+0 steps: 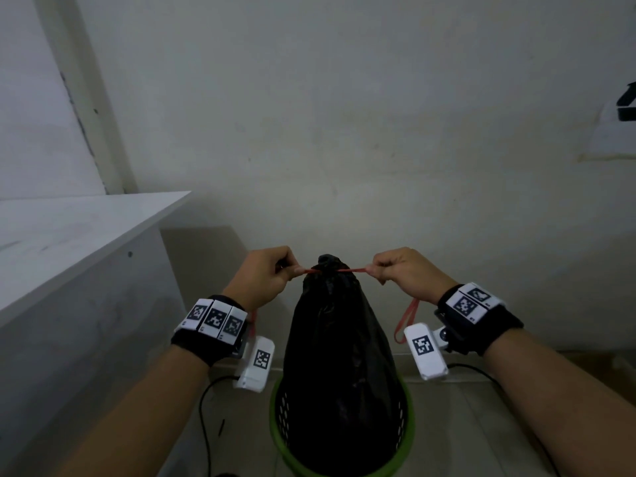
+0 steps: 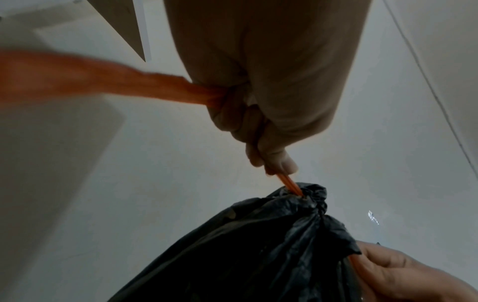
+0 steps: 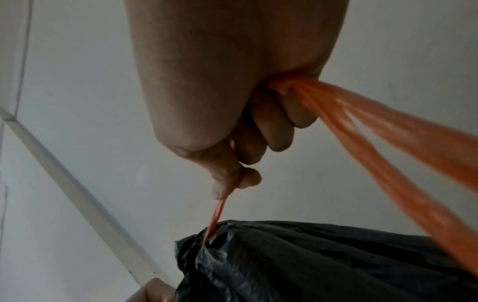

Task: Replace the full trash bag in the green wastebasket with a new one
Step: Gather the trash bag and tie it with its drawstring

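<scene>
A full black trash bag [image 1: 340, 373] stands tall in the green wastebasket [image 1: 277, 432], its neck gathered tight at the top. An orange drawstring [image 1: 351, 270] runs out of the neck to both sides. My left hand [image 1: 272, 273] pinches the left end, and my right hand [image 1: 389, 271] pinches the right end, both pulled taut level with the neck. A loose loop of drawstring [image 1: 406, 320] hangs under my right wrist. In the left wrist view my left hand [image 2: 271, 155] grips the drawstring [image 2: 292, 185] above the bag [image 2: 258, 249]; in the right wrist view my right hand [image 3: 232, 179] does the same above the bag [image 3: 310, 263].
A white cabinet [image 1: 75, 270] stands close on the left of the wastebasket. A pale wall [image 1: 344, 132] is right behind it. Black cables [image 1: 206, 425] trail over the tiled floor [image 1: 481, 425] on both sides.
</scene>
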